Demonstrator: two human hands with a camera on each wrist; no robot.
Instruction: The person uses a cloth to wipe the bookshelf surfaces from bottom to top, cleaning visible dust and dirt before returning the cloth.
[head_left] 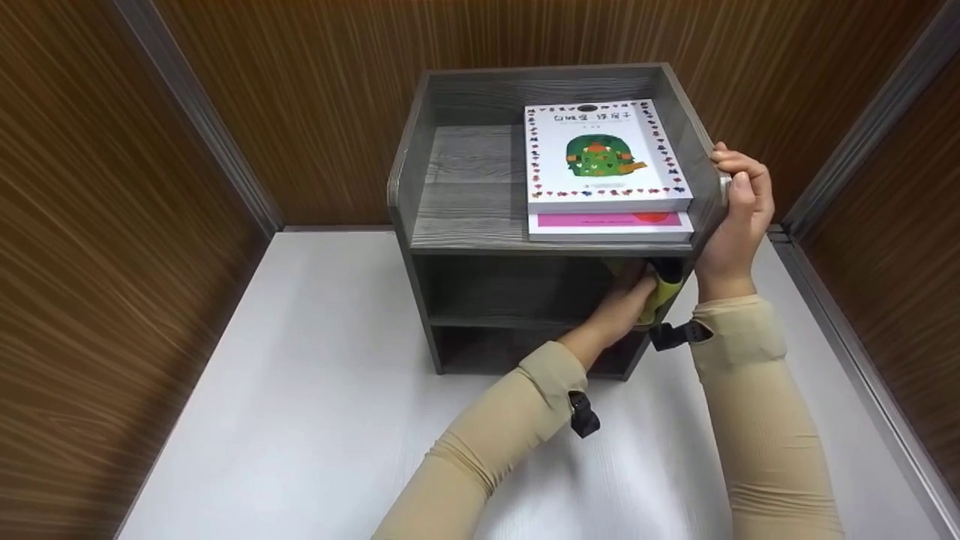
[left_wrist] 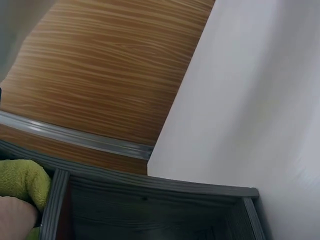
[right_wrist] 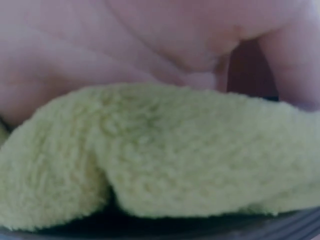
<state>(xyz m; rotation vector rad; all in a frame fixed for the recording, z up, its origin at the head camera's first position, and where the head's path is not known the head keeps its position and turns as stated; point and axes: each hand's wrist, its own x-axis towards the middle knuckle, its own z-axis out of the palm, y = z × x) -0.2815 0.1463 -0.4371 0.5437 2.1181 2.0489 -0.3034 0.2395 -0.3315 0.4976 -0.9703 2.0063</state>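
A small grey wood-grain shelf unit [head_left: 450,255] stands on the white table. My left hand [head_left: 622,304] reaches into its middle compartment, at the right side, and grips a yellow-green cloth [head_left: 660,298]. Part of that hand is hidden in the compartment's shade. The left wrist view shows the fuzzy cloth [left_wrist: 22,180] beside a divider board. Outside the unit, my right hand [head_left: 739,214] holds the front upper edge of the right side panel, fingers curled at its top. In the right wrist view the folded cloth [right_wrist: 175,150] fills the foreground, with skin behind it.
Two books lie stacked at the right of the top tray, a white-covered book [head_left: 600,154] over a pink one [head_left: 611,225]. Brown wood-grain walls [head_left: 315,112] with metal corner strips enclose the white table [head_left: 285,360] at the back and sides.
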